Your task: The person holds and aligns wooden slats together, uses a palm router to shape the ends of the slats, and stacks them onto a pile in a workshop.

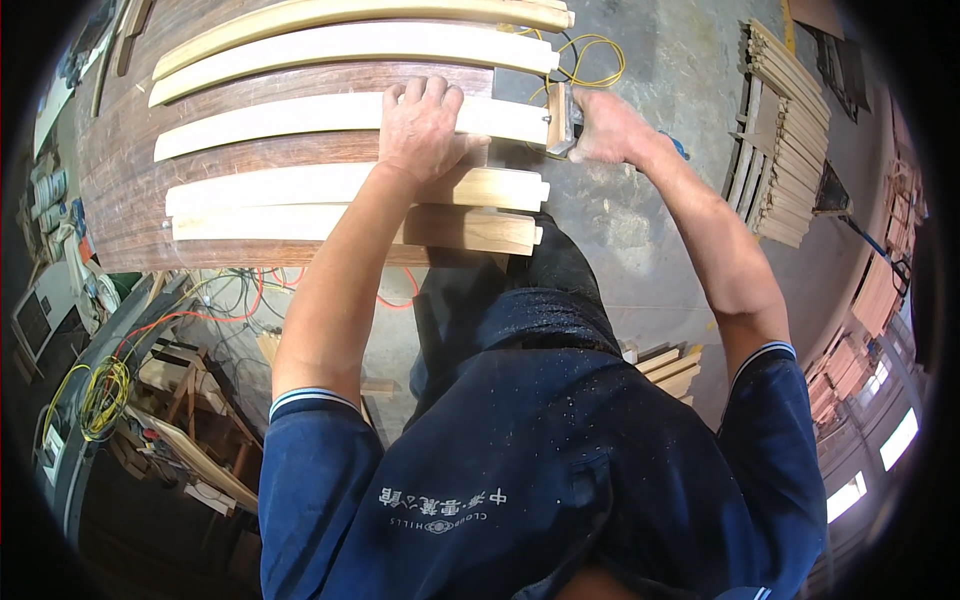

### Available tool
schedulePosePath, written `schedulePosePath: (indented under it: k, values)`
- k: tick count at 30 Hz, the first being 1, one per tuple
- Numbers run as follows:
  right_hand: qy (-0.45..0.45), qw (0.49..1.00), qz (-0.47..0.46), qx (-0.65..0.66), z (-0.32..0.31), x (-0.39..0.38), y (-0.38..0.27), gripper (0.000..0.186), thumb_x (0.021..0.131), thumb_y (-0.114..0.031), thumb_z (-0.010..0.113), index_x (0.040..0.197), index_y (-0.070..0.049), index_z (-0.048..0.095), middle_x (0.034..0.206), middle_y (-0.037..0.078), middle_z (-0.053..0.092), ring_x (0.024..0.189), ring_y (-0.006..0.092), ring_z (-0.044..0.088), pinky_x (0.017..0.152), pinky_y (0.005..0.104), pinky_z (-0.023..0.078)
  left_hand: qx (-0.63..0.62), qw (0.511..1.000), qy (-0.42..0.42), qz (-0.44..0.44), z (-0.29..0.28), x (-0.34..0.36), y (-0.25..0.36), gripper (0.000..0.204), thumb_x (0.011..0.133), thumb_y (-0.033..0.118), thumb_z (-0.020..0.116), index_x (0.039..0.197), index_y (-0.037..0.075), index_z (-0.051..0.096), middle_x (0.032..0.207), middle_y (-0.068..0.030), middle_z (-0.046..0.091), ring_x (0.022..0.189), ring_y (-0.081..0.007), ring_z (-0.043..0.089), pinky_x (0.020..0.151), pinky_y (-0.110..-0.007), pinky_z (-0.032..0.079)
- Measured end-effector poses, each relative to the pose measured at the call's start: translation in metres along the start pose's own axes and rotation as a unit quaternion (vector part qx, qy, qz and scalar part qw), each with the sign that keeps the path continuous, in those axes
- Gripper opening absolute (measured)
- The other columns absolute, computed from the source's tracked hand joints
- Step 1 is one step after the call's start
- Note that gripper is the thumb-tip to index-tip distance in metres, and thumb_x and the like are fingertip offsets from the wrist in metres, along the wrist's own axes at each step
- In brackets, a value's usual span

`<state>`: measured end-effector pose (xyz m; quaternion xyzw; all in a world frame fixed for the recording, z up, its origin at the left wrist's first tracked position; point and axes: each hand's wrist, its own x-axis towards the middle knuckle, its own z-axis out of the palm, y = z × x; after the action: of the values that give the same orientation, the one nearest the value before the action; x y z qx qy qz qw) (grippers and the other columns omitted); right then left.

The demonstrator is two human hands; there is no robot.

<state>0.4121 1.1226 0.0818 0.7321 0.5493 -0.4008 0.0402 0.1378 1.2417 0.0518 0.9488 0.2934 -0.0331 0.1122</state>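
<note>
Several curved, pale wooden slats lie side by side on a brown tabletop, each with a small tenon at its right end. My left hand [422,128] grips the middle slat [270,122], its fingers over the far edge and the thumb stretched toward the near side. At that slat's right end, my right hand [610,128] holds a sander-like tool [562,118] with a flat tan plate and a grey body. The plate stands upright against the slat's end. My palm hides part of the tool.
The brown table [120,200] ends just left of the tool. A yellow hose [605,62] loops on the grey floor beyond. Stacked wooden strips [790,140] stand at the right. Coiled yellow cable [103,398] hangs on a metal frame at the lower left.
</note>
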Motion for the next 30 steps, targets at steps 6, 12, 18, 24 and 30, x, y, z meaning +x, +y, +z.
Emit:
schedulePosePath:
  k: [6,12,18,24,30]
  values:
    - [-0.004,1.0,-0.001,0.009,-0.001,0.01,0.007,0.058,0.06,-0.023,0.087,0.109,0.003,0.069,0.105,0.026,0.077,0.105,0.043,0.075,0.093,0.0475,0.06,0.005,1.0,0.025,0.013,0.002,-0.001,-0.001,0.068,0.083,0.065,0.08,0.124,0.011,0.073,0.125,-0.0071,0.067,0.127,-0.028,0.058,0.111,-0.053,0.042]
    - [-0.02,1.0,-0.001,0.024,-0.01,0.013,0.002,0.06,0.058,-0.023,0.087,0.109,0.004,0.07,0.107,0.027,0.077,0.104,0.0429,0.075,0.092,0.0474,0.06,-0.004,0.999,0.034,0.02,0.003,-0.001,-0.002,0.065,0.082,0.063,0.082,0.121,0.011,0.073,0.122,-0.0071,0.066,0.125,-0.0282,0.058,0.11,-0.053,0.043]
    - [-0.016,1.0,-0.002,0.016,-0.015,0.014,-0.001,0.059,0.059,-0.021,0.087,0.109,0.004,0.068,0.1,0.025,0.078,0.097,0.0409,0.076,0.088,0.0457,0.06,-0.002,0.999,0.036,0.022,0.003,-0.001,-0.002,0.064,0.081,0.062,0.083,0.119,0.011,0.073,0.122,-0.0073,0.066,0.122,-0.0285,0.059,0.11,-0.053,0.043]
    - [-0.055,0.998,0.019,0.018,-0.02,0.014,-0.002,0.068,0.059,-0.025,0.086,0.117,0.007,0.069,0.113,0.029,0.076,0.111,0.0436,0.073,0.098,0.0474,0.058,0.01,0.999,0.025,0.024,0.0,0.0,-0.001,0.065,0.084,0.065,0.079,0.117,0.009,0.071,0.123,-0.009,0.065,0.121,-0.0304,0.059,0.108,-0.051,0.043]
    - [-0.018,0.999,0.004,0.04,-0.017,0.005,0.006,0.066,0.06,-0.026,0.086,0.116,0.005,0.069,0.11,0.027,0.077,0.108,0.0421,0.073,0.095,0.0462,0.059,0.01,1.0,-0.004,0.016,-0.004,-0.002,-0.002,0.069,0.088,0.067,0.076,0.123,0.008,0.068,0.125,-0.0112,0.063,0.124,-0.0332,0.057,0.108,-0.052,0.043]
